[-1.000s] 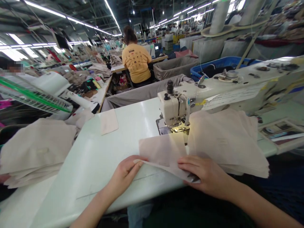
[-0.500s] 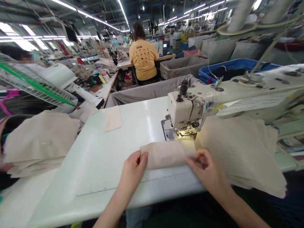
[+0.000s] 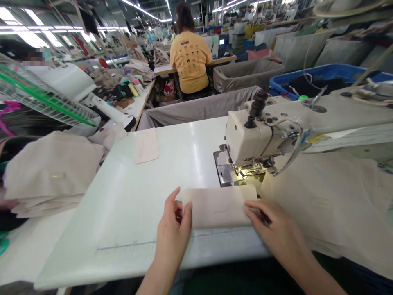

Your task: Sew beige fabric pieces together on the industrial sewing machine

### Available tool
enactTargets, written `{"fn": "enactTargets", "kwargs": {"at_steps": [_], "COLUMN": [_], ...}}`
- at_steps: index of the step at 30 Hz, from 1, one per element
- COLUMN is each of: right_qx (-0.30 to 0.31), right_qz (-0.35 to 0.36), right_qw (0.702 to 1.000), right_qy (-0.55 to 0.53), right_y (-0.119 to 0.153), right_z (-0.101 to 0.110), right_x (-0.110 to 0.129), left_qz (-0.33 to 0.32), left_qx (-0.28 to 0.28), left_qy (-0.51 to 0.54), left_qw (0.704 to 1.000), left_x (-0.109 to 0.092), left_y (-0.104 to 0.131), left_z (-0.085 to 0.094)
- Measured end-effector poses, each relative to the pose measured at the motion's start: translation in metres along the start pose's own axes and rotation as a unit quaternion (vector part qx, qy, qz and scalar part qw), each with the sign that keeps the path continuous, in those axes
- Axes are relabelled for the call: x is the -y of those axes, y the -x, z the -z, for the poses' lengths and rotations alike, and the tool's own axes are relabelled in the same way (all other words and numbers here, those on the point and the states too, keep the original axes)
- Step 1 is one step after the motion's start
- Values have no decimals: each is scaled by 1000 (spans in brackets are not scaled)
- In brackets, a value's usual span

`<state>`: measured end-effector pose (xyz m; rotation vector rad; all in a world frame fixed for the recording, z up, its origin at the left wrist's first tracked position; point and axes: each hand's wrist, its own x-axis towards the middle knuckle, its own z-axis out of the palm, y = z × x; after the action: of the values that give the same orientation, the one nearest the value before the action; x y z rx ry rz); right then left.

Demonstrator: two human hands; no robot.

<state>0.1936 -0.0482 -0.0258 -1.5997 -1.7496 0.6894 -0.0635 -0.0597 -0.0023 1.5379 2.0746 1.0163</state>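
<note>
A folded beige fabric piece (image 3: pixel 219 209) lies just in front of the sewing machine (image 3: pixel 250 137), its upper edge close to the lit metal needle plate (image 3: pixel 227 172). My left hand (image 3: pixel 175 225) pinches the left edge of this piece between thumb and fingers. At the right edge, my right hand (image 3: pixel 272 221) grips it with thumb and forefinger; the other fingers are curled and partly hidden. A short faint line marks the middle of the fabric. Right of my right hand spreads a larger beige cloth stack (image 3: pixel 325 200), under the machine arm.
A small beige fabric patch (image 3: pixel 146 146) lies at the table's far left. Beyond the left edge sits a pile of beige pieces (image 3: pixel 52 168), with a white fan (image 3: pixel 70 84) behind it. A co-worker in a yellow shirt (image 3: pixel 190 61) sits ahead, beyond a grey cloth bin (image 3: pixel 199 108).
My hands have lowered the fabric piece slightly and it now lies flatter and squarer to the table edge. My view has shifted, so the machine appears larger and further right.
</note>
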Motion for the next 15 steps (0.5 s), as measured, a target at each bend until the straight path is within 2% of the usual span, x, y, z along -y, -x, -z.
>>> {"fn": "enactTargets", "kwargs": {"at_steps": [4,10,15], "right_qx": [-2,-8,3], "right_qz": [26,37,26], "right_qw": [999,999,999], "right_qy": [22,36,36], "right_y": [2,2,4], "right_z": [2,3,6], "right_x": [-2,-6,-8], "left_qz": [-14,-108,-127], "left_qx": [-5,46,59], "left_qy": [35,-12,-22], "left_qw": [999,993,990], "left_x": [4,4,3], "left_y": [3,-2,-2], "left_z": [-1,3,3]}}
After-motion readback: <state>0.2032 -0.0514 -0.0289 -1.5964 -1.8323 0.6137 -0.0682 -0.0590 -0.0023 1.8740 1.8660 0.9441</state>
